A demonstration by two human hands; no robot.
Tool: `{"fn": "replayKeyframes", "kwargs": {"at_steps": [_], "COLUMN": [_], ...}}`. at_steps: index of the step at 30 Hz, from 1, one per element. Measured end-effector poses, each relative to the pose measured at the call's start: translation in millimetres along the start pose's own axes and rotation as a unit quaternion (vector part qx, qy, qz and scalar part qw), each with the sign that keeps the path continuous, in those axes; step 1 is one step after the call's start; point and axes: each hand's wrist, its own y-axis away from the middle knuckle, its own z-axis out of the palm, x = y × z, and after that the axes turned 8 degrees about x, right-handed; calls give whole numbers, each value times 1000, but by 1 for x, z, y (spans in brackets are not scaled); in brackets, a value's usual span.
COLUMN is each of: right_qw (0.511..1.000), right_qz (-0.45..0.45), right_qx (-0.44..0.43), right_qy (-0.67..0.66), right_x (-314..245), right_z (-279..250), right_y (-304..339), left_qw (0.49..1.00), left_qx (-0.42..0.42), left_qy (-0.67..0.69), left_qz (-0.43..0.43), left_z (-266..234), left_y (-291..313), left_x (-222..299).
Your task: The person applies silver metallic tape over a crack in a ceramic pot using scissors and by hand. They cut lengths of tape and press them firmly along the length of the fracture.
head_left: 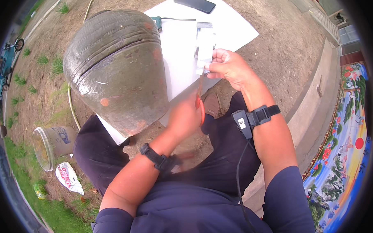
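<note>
Clock positions are taken about the middle of the view. A narrow white-and-silver packet is located towards 1 o'clock, in front of the white sheet. Its lower end is pinched between thumb and fingers of the right hand. A pair of scissors with orange handles is gripped by the left hand, near the centre; its fingers are curled round the handles, though their exact placing is blurred. The blades are pointed towards 12 o'clock, close to the packet's lower end; whether contact is made cannot be told. The packet is judged light, thin and flexible, with a smooth and possibly slippery face; it is best taken by an edge, fingertips kept clear of the blades. The scissors are judged stiff and light, to be held by the handle loops only. A large dark pot, probably heavy, rigid and breakable, is noted at 10 o'clock, and a dark phone at 12 o'clock on the sheet.
</note>
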Motion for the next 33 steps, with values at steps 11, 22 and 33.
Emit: {"fn": "replayKeyframes", "kwargs": {"at_steps": [11,22,33], "right_qw": [1000,1000,999], "right_qz": [-23,-14,-24], "right_qx": [5,0,19], "right_qy": [-14,2,10], "right_x": [0,2,5], "right_z": [2,0,-2], "right_y": [1,-2,-5], "left_qw": [1000,999,997], "left_qx": [-11,-27,-46], "left_qy": [24,15,66], "left_qz": [-4,-9,-21], "left_z": [0,2,0], "left_y": [-8,-9,-8], "left_x": [3,-4,-6]}}
